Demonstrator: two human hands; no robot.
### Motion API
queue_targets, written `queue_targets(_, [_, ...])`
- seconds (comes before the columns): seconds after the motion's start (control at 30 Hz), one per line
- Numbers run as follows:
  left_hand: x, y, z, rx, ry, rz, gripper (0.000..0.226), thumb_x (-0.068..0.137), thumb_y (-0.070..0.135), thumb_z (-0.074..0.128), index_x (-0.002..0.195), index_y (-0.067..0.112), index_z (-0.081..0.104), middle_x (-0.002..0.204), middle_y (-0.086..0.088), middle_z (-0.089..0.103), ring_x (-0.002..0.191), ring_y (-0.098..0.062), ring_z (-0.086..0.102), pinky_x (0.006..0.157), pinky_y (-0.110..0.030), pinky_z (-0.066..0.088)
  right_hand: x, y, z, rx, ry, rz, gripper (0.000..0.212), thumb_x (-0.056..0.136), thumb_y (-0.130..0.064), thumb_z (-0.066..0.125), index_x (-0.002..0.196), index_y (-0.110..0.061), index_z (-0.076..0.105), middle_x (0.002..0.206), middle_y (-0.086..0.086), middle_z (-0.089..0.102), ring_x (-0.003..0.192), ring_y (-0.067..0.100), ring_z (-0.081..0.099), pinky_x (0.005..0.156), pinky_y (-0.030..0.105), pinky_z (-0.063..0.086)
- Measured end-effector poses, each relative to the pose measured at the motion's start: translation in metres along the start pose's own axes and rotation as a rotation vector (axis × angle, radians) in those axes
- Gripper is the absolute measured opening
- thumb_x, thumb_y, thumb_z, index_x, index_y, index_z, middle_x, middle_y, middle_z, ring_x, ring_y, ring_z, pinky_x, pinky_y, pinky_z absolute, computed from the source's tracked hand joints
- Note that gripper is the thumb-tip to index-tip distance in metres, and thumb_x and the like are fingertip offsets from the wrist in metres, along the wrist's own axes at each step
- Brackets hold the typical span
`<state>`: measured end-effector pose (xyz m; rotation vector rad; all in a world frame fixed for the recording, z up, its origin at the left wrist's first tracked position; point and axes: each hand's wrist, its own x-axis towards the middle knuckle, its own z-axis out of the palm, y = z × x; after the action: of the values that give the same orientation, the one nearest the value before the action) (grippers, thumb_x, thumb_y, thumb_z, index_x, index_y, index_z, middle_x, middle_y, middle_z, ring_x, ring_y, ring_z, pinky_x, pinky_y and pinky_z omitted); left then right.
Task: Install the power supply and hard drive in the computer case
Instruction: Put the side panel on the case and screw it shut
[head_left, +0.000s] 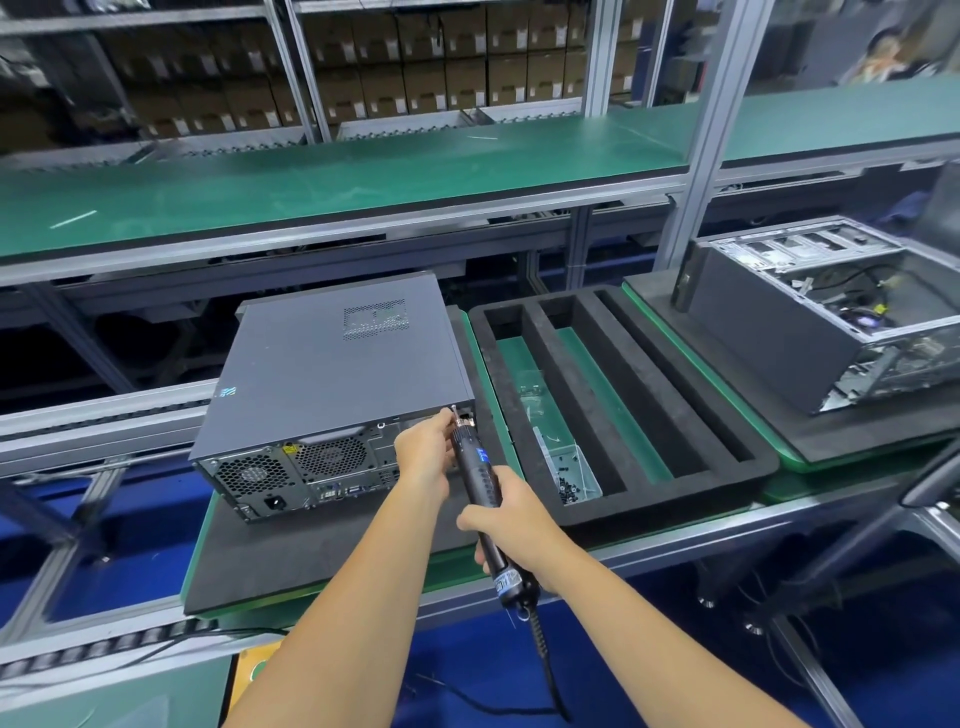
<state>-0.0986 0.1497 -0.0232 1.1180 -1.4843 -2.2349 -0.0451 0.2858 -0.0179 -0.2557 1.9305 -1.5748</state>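
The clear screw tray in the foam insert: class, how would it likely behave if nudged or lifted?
The clear screw tray looks thin plastic, so probably light. Its loose screws would likely shift or spill if tipped. The foam insert slot probably limits sliding.

**Where things sit on my bench**

The closed computer case lies on a foam pad in front of me, its rear panel toward me. Right of it sits a slotted foam tray — a screw bin in its left slot. Further right, on another pad, an open case. Behind all — a long shelf.
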Motion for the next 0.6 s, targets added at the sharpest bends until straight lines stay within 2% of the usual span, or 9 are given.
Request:
queue_targets(0.33, [-0.004, 0.005, 0.006, -0.004, 0.071, -0.023, 0.016, 0.083, 0.016, 0.072, 0.074, 0.009, 0.061, 0.072, -0.008, 0.063, 0.060, -0.022, 0.054, 0.057, -0.030, 0.046, 0.000, -0.004, 0.002, 0.004, 0.014, 0.026, 0.036, 0.080, -0.014, 0.060, 0.113, -0.021, 0.046, 0.091, 0.011, 0.055, 0.052, 0.017, 0.060, 0.053, 0.032, 0.054])
queue_targets(0.47, [-0.007, 0.005, 0.006, -0.033, 0.068, -0.044, 0.012, 0.083, 0.016, 0.072, 0.082, 0.007, 0.065, 0.078, -0.008, 0.068, 0.059, -0.020, 0.058, 0.053, -0.026, 0.048, -0.001, -0.004, -0.001, -0.026, 0.023, 0.027, 0.040, 0.079, -0.017, 0.066, 0.114, -0.021, 0.046, 0.097, 0.011, 0.056, 0.055, 0.016, 0.061, 0.054, 0.030, 0.054])
queue_targets(0.6, [-0.011, 0.009, 0.008, -0.093, 0.064, -0.070, 0.011, 0.081, 0.012, 0.073, 0.077, 0.006, 0.064, 0.065, -0.006, 0.071, 0.047, -0.017, 0.062, 0.046, -0.024, 0.050, -0.003, -0.006, -0.001, -0.027, 0.024, 0.032, 0.040, 0.079, -0.018, 0.068, 0.113, -0.018, 0.047, 0.103, 0.014, 0.055, 0.055, 0.017, 0.061, 0.053, 0.029, 0.054])
